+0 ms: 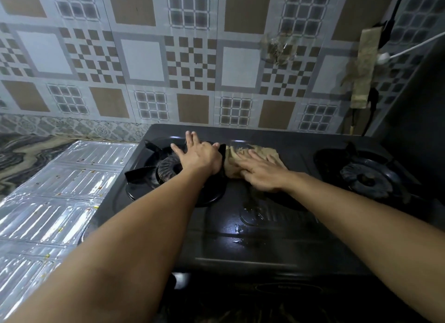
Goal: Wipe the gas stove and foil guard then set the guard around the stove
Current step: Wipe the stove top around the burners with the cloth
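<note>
While right hand (261, 172) presses cloth (243, 159) on stove (265, 226), foil guard (55, 197) left

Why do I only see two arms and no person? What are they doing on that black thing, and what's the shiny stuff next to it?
The camera sits on the person's head and looks down, so you see only their arms, just as they do. There is one picture, taken from there. The black thing is a gas stove with two burners. The right hand lies flat on a brown cloth, pressing it on the stove top between the burners to wipe it. The left hand rests with fingers spread on the left burner's black pot stand. Neither hand has a grip around anything. The shiny sheet on the counter to the left is the foil guard, lying flat, with small brown spots on it.
</note>
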{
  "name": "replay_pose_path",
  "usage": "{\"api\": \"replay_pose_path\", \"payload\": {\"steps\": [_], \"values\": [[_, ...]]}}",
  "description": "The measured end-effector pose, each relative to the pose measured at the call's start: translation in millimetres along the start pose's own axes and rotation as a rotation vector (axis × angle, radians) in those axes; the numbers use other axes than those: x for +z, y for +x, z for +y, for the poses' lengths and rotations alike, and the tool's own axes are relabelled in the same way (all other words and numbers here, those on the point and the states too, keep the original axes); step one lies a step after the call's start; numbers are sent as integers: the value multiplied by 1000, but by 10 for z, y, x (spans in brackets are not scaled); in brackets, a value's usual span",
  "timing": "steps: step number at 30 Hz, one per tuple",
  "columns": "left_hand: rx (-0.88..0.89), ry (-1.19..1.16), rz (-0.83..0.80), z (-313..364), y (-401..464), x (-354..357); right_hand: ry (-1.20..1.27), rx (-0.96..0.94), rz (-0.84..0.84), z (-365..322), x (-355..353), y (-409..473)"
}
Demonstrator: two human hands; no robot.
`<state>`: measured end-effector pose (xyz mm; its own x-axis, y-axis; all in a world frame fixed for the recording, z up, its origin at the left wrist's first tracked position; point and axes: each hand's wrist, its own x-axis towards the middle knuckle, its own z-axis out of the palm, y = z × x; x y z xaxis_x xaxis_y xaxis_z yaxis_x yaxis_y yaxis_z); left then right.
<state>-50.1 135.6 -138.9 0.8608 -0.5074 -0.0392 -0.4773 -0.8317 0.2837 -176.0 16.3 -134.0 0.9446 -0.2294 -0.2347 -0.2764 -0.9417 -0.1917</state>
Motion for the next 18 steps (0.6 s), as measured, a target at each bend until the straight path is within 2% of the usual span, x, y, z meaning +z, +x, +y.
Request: {"api": "replay_pose_path", "payload": {"steps": [6,8,12,15,18], "values": [[-14,6,84,22,-84,-22,33,-149,-35,-146,292,-800],[9,22,144,15,-133,-86,33,-112,-51,-120,212,-744],[59,134,233,-243,-269,-317,40,-20,18,-192,167,-609],[-7,159,224,-614,-313,-482,92,-45,27,-308,304,-795],[-109,96,146,-1009,-400,-534,139,-104,37,-508,448,-1068]]}}
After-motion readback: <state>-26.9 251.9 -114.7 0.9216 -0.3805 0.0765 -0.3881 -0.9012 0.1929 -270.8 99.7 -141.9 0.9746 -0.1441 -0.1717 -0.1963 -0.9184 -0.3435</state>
